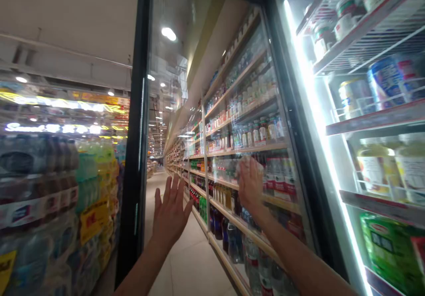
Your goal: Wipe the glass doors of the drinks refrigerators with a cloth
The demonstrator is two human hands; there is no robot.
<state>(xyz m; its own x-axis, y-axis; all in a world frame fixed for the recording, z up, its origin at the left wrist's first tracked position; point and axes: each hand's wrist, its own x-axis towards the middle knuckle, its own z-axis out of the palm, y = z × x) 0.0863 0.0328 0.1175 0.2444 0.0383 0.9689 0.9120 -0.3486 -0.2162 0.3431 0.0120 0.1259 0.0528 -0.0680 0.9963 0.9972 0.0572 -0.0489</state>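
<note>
A tall glass door in a black frame stands swung open before me. My left hand is raised at its lower left, fingers spread and holding nothing; whether the fingertips touch the pane I cannot tell. My right hand is up at the right half of the pane, flat over a crumpled whitish cloth that it presses against the glass. Most of the cloth lies behind the fingers, and the hand is slightly blurred.
Right of the door is a lit fridge with bottles, cans and a green packet on racks. Through or in the glass show long drink shelves and a pale floor. Stacked bottle packs fill the left side.
</note>
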